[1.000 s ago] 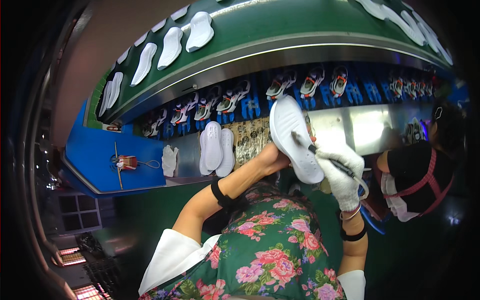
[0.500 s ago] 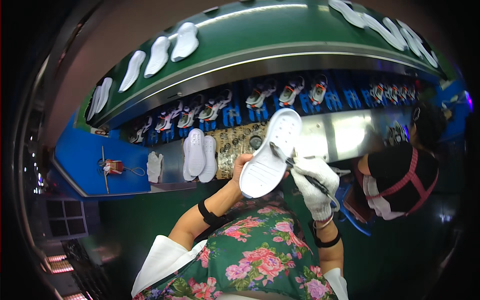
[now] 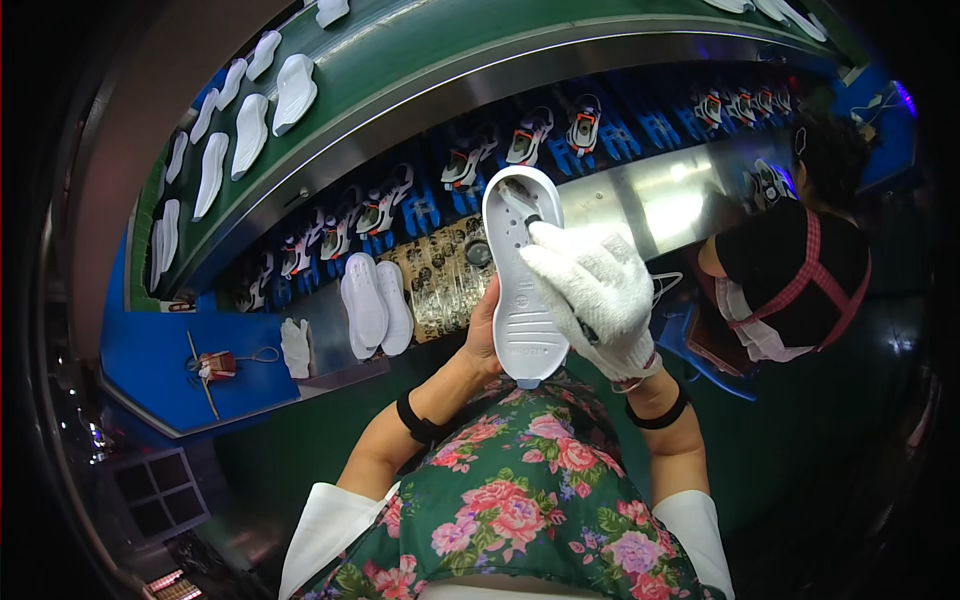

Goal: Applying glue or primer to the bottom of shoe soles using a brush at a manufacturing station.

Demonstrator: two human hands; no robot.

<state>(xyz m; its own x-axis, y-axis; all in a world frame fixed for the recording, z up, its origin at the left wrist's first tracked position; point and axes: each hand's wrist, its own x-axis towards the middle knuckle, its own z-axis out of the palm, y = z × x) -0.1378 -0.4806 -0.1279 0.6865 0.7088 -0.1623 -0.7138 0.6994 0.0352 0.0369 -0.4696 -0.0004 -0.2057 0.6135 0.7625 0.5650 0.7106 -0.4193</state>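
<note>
My bare left hand (image 3: 484,335) grips the side of a white shoe sole (image 3: 518,318), which stands nearly upright in front of me with its raised rim and small holes showing. In a white knit glove, my right hand (image 3: 600,295) is closed around a brush (image 3: 520,205) with a dark handle. The brush head lies inside the toe end of the sole, against its inner surface. Part of the handle is hidden by the gloved fingers.
More white soles (image 3: 366,300) lean together on the bench beside a stained board (image 3: 440,275) and a white glove (image 3: 296,348). Beyond, shoe uppers (image 3: 585,125) sit on blue racks below a green conveyor (image 3: 420,45) carrying soles. A co-worker (image 3: 790,275) is at the right.
The sole has turned more upright and shifted slightly. My right hand has moved up, taking the brush from the sole's middle to its toe. The view has turned, and more conveyor soles show.
</note>
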